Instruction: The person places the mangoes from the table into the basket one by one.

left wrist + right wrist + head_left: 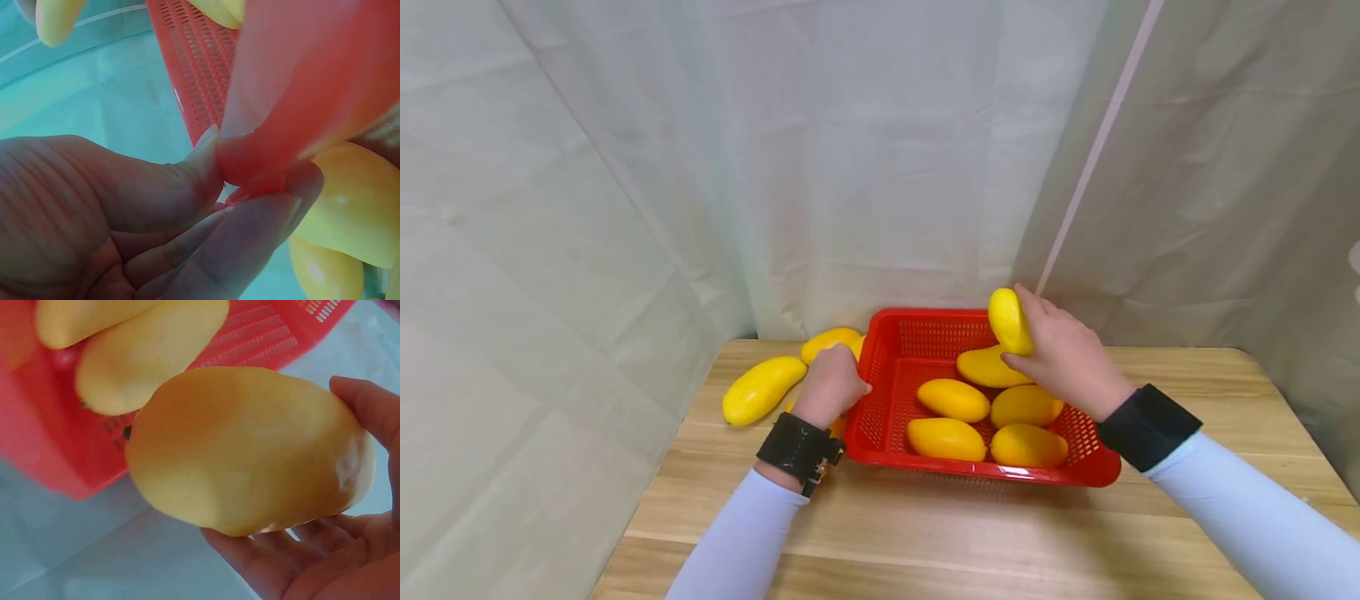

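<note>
A yellow mango is held in my right hand, above the back right part of a red plastic basket. In the right wrist view, thumb and fingers curl around one end of this mango, and a small dark stem spot shows at its other end. Several mangoes lie inside the basket, among them one mango near the middle. My left hand is at the basket's left side. Up close in the left wrist view, its thumb and fingers pinch the red rim.
Outside the basket on the left, a long yellow mango and several others, partly hidden by my left hand, lie on the wooden table. A pale curtain hangs behind and along both sides of the table.
</note>
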### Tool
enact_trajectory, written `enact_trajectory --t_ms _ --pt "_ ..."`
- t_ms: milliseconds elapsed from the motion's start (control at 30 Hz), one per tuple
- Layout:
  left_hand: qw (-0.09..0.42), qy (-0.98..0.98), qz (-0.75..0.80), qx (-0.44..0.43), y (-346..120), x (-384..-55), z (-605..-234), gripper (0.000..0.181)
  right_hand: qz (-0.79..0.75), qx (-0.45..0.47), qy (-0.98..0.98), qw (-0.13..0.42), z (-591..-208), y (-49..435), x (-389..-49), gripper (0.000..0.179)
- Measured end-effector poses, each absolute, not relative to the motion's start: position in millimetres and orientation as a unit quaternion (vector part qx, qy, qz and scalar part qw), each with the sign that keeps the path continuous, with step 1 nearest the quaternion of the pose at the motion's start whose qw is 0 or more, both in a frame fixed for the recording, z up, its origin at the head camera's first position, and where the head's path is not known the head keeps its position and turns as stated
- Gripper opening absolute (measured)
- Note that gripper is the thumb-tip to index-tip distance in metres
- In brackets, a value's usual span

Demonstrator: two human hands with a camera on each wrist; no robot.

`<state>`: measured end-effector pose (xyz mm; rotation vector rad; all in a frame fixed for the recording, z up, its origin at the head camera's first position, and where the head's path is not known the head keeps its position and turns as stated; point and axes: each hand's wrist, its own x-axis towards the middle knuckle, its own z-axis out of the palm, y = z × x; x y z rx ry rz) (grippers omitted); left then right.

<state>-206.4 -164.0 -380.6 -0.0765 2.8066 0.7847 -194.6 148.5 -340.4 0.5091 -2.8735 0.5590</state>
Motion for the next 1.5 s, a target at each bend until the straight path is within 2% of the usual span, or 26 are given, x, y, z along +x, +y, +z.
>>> enact_trajectory --t_ms 167,667,1133,1500 --pt "0.114 0.956 0.269 -0.029 -166.0 -204.2 -378.4 0.026 0.22 0.192 -0.954 0.066 -340.4 127.2 -205.9 0.088" --pt "0.126 0.955 0.264 -0.046 -170.5 -201.3 -374.6 0.026 0.254 0.252 -0.934 0.015 -360.6 66.8 -228.8 0.089" --pt "0.129 0.957 0.255 -0.054 -171.2 -200.1 -372.4 0.027 0.258 0.258 -0.93 -0.038 -387.2 32.1 -244.1 0.088" --pt "0.123 0.955 0.267 -0.049 -171.5 -198.5 -372.1 0.028 0.207 0.254 -0.943 -0.052 -396.6 16.0 -252.5 0.086"
